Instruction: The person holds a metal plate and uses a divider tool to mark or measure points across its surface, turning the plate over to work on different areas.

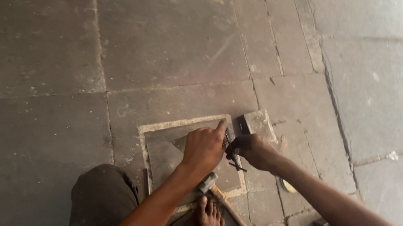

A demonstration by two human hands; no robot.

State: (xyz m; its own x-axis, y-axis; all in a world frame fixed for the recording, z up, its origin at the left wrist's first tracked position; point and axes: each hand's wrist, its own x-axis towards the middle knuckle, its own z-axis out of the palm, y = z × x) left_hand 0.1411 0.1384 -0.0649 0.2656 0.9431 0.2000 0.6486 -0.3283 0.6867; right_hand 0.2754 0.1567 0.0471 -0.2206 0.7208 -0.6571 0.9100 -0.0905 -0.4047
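Crouched over the stone floor [31, 44], the left hand [203, 149] presses a metal sheet [167, 151]; the right hand [253, 149] grips a thin dark tool [234, 160].

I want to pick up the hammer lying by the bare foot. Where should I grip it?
Probably by the wooden handle, coming from the lower right: it juts out free past the foot, while the metal head lies tucked under the left hand and wrist.

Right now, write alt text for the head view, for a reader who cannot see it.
Seen from above, a person squatting on a grey stone floor presses the left hand on a flat grey slab while the right hand holds a small dark tool beside it. A bare foot rests at the slab's near edge.
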